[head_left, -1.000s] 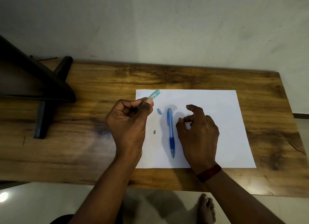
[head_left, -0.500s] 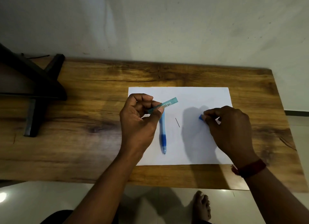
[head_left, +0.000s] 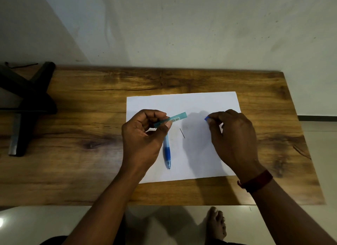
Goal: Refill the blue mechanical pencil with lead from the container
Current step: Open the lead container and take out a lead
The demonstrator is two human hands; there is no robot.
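Across the wooden table (head_left: 73, 135), a white sheet of paper (head_left: 182, 102), with everything of the task on or above it. Above the sheet's left part, the left hand (head_left: 142, 140), fingers curled and pinching the teal lead container (head_left: 175, 118) between thumb and forefinger, slanted up to the right. Above the right part, the right hand (head_left: 235, 135), fingertips closed on a small blue piece (head_left: 206, 118), perhaps a cap from the container or the pencil; cannot tell which. Flat on the paper, partly under the left hand, the blue mechanical pencil (head_left: 167, 151), tip toward the person: light, rigid plastic, likely to roll, so best taken at the darker grip section near the tip. Between pencil and right hand, alone on the sheet, one thin dark lead (head_left: 182, 133): probably almost weightless, stiff yet brittle, apt to snap under any bending. Best pinched lightly near its middle, or tipped up by one end, then fed straight into the barrel without side force.
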